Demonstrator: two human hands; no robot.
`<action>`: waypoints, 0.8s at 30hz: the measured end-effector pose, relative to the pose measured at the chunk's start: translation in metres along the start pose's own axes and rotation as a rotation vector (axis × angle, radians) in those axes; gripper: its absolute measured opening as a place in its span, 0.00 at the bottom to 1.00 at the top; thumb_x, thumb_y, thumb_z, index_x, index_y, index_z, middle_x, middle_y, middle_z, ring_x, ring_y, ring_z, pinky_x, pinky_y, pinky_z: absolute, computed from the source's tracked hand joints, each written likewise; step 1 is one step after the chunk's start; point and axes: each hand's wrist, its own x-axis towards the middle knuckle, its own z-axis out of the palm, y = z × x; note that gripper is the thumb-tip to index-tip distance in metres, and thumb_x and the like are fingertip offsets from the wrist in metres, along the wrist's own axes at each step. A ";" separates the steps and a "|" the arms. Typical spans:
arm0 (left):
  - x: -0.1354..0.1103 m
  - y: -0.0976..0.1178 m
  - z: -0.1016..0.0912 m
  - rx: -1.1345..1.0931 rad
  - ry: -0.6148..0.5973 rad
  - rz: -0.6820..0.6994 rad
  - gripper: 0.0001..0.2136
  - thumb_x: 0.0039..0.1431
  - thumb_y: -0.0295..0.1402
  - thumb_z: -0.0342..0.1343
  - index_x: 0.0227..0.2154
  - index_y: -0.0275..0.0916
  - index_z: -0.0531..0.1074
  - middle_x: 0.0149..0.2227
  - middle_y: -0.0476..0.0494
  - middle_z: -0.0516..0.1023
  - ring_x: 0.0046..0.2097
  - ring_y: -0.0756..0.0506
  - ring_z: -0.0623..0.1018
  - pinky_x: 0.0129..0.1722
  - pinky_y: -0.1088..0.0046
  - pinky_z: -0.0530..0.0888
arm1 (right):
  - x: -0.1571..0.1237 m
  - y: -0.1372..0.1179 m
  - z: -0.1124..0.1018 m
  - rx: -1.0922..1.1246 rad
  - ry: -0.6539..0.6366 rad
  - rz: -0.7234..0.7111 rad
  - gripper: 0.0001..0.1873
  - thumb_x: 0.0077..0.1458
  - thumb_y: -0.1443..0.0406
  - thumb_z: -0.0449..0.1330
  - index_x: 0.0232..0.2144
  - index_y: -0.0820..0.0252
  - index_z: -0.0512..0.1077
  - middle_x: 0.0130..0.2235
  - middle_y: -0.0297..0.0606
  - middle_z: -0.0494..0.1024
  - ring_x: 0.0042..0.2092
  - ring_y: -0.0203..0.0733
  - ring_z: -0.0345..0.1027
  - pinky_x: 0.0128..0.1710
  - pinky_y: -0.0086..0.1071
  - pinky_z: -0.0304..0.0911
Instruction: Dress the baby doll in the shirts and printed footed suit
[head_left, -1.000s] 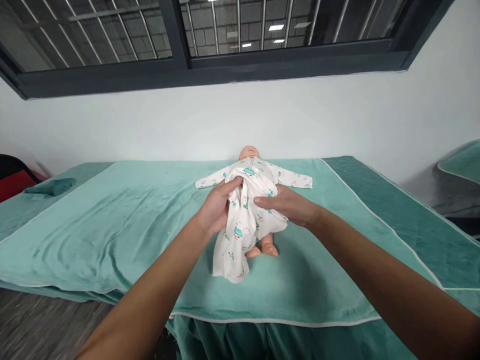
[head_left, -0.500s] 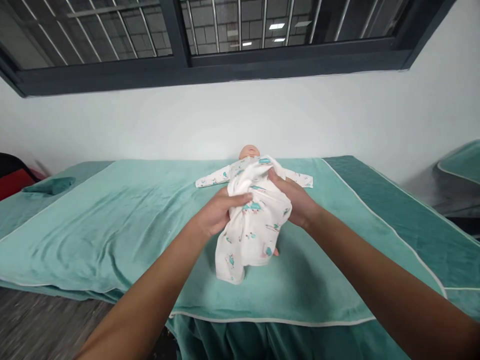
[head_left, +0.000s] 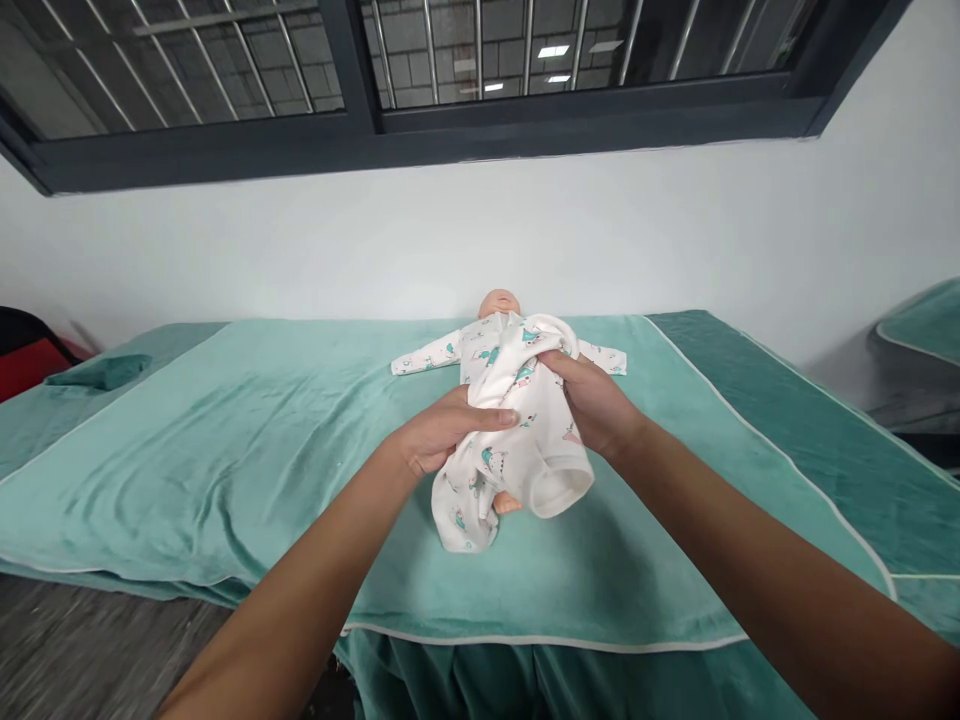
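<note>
A baby doll [head_left: 499,302] lies on its back on the bed, head toward the wall, in a white long-sleeved top [head_left: 427,356] with a teal and pink print. Its sleeves are spread to both sides. Above its lower body I hold up matching printed baby pants [head_left: 529,420], bunched at the top, with two tube-like legs hanging down. My left hand [head_left: 450,425] grips their left side, thumb lying across the front. On the right side, my right hand [head_left: 589,395] is closed on the upper fabric. A bit of the doll's foot [head_left: 508,502] shows between the pant legs.
A light green plush blanket [head_left: 300,430] with a pale edge covers the bed, over a darker green sheet [head_left: 787,400]. Behind stand a white wall [head_left: 375,250] and a barred window [head_left: 480,60]. A red and black item [head_left: 30,355] sits far left.
The pants have turned and dropped a little in my hands. Their right leg opening now faces me, and more of the doll's top and foot shows. Both hands keep their hold.
</note>
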 end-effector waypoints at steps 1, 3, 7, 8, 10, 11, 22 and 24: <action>0.001 0.001 0.002 -0.015 0.014 0.007 0.25 0.47 0.34 0.71 0.49 0.33 0.76 0.43 0.33 0.83 0.43 0.35 0.83 0.43 0.61 0.78 | 0.000 0.001 0.000 0.016 0.011 -0.002 0.17 0.55 0.57 0.66 0.45 0.57 0.76 0.44 0.38 0.82 0.46 0.46 0.75 0.44 0.35 0.70; 0.004 0.002 0.005 -0.102 0.082 0.078 0.22 0.50 0.35 0.69 0.48 0.34 0.76 0.43 0.34 0.84 0.43 0.36 0.83 0.44 0.61 0.78 | -0.001 0.003 0.000 0.019 0.022 -0.006 0.19 0.54 0.56 0.67 0.45 0.57 0.76 0.44 0.38 0.82 0.45 0.45 0.76 0.43 0.34 0.70; 0.015 0.003 0.009 -0.280 0.224 0.181 0.16 0.53 0.35 0.66 0.44 0.35 0.77 0.38 0.41 0.84 0.41 0.41 0.83 0.45 0.64 0.78 | -0.008 0.008 -0.002 -0.075 -0.079 0.105 0.25 0.54 0.49 0.66 0.46 0.60 0.76 0.39 0.41 0.83 0.37 0.43 0.76 0.36 0.33 0.69; 0.016 0.002 0.010 -0.288 0.229 0.162 0.16 0.53 0.35 0.65 0.45 0.35 0.77 0.38 0.41 0.84 0.40 0.41 0.83 0.44 0.64 0.78 | -0.010 0.009 -0.003 -0.102 -0.126 0.148 0.26 0.53 0.48 0.67 0.46 0.61 0.76 0.37 0.41 0.83 0.35 0.43 0.75 0.34 0.33 0.69; 0.018 0.000 0.013 -0.280 0.198 0.110 0.18 0.55 0.38 0.64 0.47 0.35 0.76 0.39 0.39 0.84 0.40 0.39 0.83 0.44 0.62 0.78 | -0.012 0.010 -0.005 -0.151 -0.219 0.204 0.27 0.50 0.50 0.70 0.46 0.62 0.77 0.36 0.40 0.82 0.34 0.41 0.75 0.32 0.31 0.68; 0.018 -0.001 0.014 -0.273 0.170 0.091 0.19 0.56 0.38 0.63 0.48 0.35 0.76 0.41 0.38 0.84 0.41 0.38 0.83 0.43 0.61 0.78 | -0.013 0.009 -0.006 -0.168 -0.254 0.210 0.27 0.47 0.52 0.72 0.46 0.62 0.77 0.36 0.40 0.83 0.34 0.41 0.75 0.32 0.31 0.68; 0.008 -0.013 0.009 -0.040 0.004 -0.166 0.26 0.50 0.46 0.68 0.49 0.35 0.76 0.34 0.35 0.83 0.32 0.36 0.82 0.34 0.54 0.77 | -0.005 0.017 -0.025 -0.089 0.009 0.051 0.20 0.54 0.51 0.67 0.44 0.57 0.78 0.44 0.39 0.82 0.44 0.44 0.74 0.43 0.34 0.68; 0.008 -0.015 0.008 0.009 0.001 -0.158 0.25 0.49 0.41 0.69 0.49 0.36 0.75 0.35 0.36 0.83 0.32 0.38 0.82 0.34 0.58 0.78 | -0.008 0.021 -0.027 -0.116 0.025 0.058 0.20 0.53 0.51 0.68 0.42 0.57 0.78 0.43 0.38 0.82 0.43 0.44 0.73 0.41 0.33 0.68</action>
